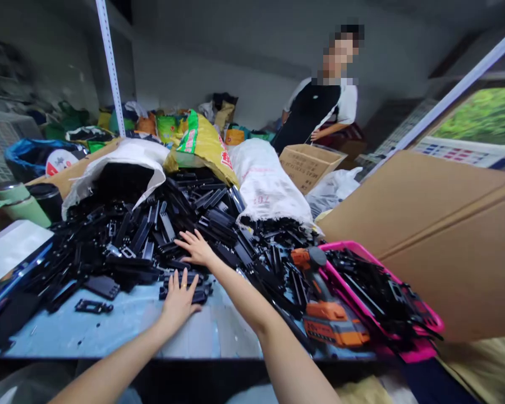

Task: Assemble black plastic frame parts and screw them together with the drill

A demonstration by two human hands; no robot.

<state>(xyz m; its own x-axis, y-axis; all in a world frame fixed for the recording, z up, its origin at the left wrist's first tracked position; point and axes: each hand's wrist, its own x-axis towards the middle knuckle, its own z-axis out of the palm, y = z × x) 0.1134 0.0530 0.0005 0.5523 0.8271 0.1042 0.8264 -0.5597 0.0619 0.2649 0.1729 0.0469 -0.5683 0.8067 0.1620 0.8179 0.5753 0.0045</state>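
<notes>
We are laying our left hand (180, 296) flat on the near edge of a heap of black parts (143, 235), palm down, fingers spread and open, gripping nothing. Our right hand (197, 248) is resting just beyond it, higher on the same heap, also open with the fingers fanned out over the parts. The heap is covering most of the pale blue tabletop (122, 328), and a few loose pieces are lying apart on the bare surface to the left of our hands.

To the right, an orange drill (326, 317) is lying against a pink basket (425, 322) (itself full of more black parts). Behind the heap a white sack (126, 157) is gaping open, with a yellow bag (208, 143) beside it. A large sheet of cardboard (446, 224) is leaning at the right. Farther back, another person (317, 109) is standing behind an open box (307, 163).
</notes>
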